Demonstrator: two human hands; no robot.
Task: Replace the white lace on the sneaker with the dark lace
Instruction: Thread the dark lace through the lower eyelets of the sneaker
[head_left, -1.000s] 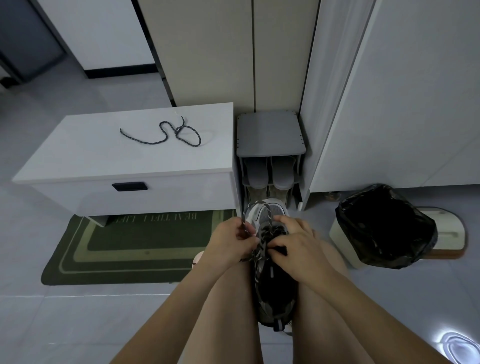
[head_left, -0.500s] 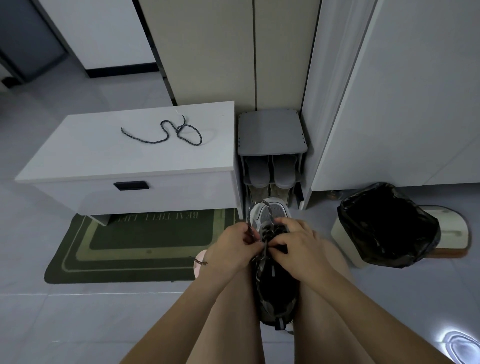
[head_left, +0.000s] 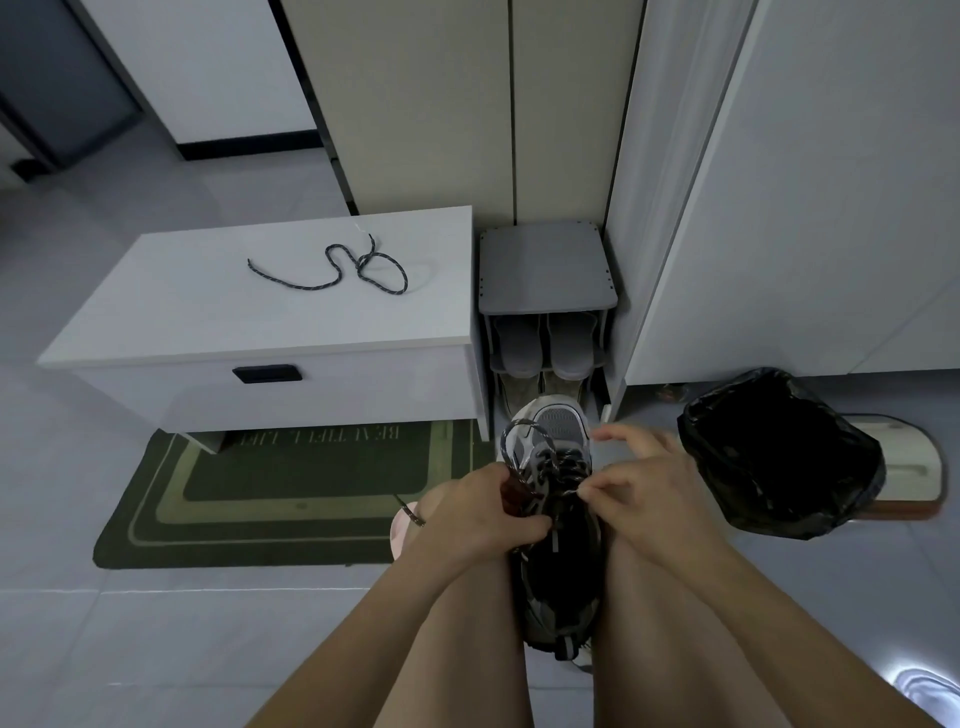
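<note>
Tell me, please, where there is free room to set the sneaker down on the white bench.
The bench top is bare left of the loose dark lace and along its front edge. The grey rack top beside it is bare too. Crowded: between the knees, where the left hand and right hand grip the threaded lace on the sneaker.

Legs (head_left: 467, 649) hide the sides of the sneaker (head_left: 558, 577), the left hand (head_left: 480, 512) covers part of the lace (head_left: 563, 462) — the cabinet (head_left: 311, 395) hides part of the mat (head_left: 260, 519).

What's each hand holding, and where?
Left hand grips the dark speckled lace at its loop beside the eyelets of the grey-black mesh sneaker; right hand pinches it over the tongue.
</note>
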